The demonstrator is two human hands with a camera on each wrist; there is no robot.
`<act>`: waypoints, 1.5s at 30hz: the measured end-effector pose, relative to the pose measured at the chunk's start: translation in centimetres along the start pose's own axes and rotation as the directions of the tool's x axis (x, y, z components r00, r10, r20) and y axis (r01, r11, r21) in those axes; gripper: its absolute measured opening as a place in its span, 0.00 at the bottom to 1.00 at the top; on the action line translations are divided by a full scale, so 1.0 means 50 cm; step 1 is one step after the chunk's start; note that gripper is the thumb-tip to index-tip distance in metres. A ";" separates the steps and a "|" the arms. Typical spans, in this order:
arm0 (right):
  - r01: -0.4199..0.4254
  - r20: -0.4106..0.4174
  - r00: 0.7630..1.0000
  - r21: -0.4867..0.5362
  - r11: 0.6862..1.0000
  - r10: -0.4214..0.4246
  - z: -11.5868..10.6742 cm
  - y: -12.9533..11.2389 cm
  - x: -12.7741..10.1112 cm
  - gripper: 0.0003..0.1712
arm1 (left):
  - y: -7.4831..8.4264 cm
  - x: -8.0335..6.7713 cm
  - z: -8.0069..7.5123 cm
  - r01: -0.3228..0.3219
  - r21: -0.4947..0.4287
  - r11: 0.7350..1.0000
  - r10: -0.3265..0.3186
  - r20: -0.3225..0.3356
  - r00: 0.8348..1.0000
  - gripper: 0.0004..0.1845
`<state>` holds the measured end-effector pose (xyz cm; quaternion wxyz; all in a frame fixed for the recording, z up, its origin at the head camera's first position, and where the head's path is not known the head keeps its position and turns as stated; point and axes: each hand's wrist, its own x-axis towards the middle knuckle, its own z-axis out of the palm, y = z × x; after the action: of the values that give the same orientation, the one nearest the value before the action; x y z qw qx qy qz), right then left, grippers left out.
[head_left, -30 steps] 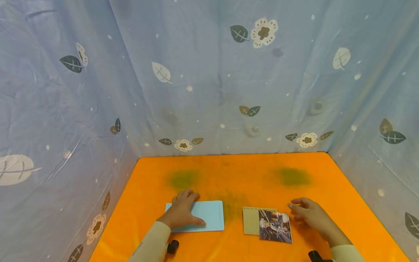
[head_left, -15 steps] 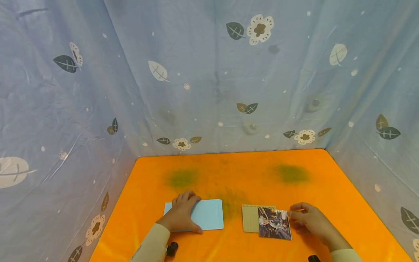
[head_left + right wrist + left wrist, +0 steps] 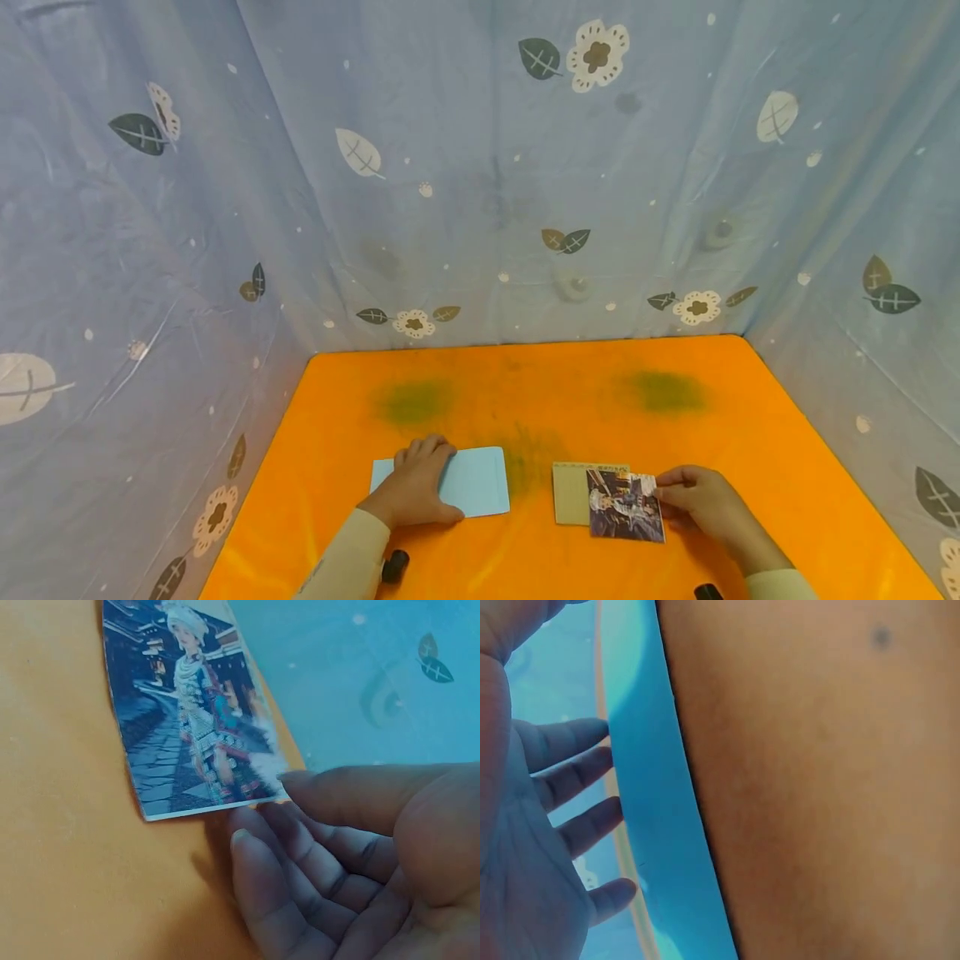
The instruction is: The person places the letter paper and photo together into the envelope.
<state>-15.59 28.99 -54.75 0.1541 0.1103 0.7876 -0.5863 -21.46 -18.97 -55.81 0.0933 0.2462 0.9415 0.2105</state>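
Note:
A light blue envelope [image 3: 480, 483] lies flat on the left part of the table. My left hand [image 3: 416, 483] rests across it, thumb by the near edge and fingers toward the far one. The left wrist view shows relaxed fingers [image 3: 592, 825] with their tips right at the edge of the blue paper. To the right, a printed photo [image 3: 626, 504] of a person in a silver headdress overlaps a beige card [image 3: 572, 496]. My right hand [image 3: 705, 500] pinches the photo's right edge, with the thumb [image 3: 337, 795] on the printed side and fingers beneath.
An orange cloth [image 3: 517, 375] with greenish stains covers the table. Blue curtain walls [image 3: 450, 250] with leaf and flower prints enclose its back and sides. A black wrist device [image 3: 395, 567] sits by the left cuff.
My right hand has come in from beside the photo to pinch its right edge. The left thumb has slid from the envelope's face to its near edge. The head view has shifted slightly.

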 end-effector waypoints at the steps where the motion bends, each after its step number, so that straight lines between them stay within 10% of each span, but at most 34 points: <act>1: -0.001 -0.010 1.000 0.000 1.000 0.001 0.002 -0.001 0.001 0.13 | 0.001 0.000 0.000 0.003 0.010 1.000 -0.003 -0.004 1.000 0.53; 24: 0.048 -0.008 0.999 -0.021 0.999 -0.048 0.017 -0.001 -0.008 0.07 | 0.008 0.003 0.007 0.006 0.079 0.997 -0.005 -0.013 1.000 0.54; 45: 0.064 -0.004 0.998 -0.064 0.996 -0.064 0.001 -0.005 -0.009 0.35 | 0.019 0.017 0.008 0.022 0.157 0.987 -0.017 -0.035 0.999 0.57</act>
<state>-15.26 28.87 -54.35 0.1362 0.0818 0.8096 -0.5650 -21.67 -17.64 -55.79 0.0598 0.2400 0.9589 0.1388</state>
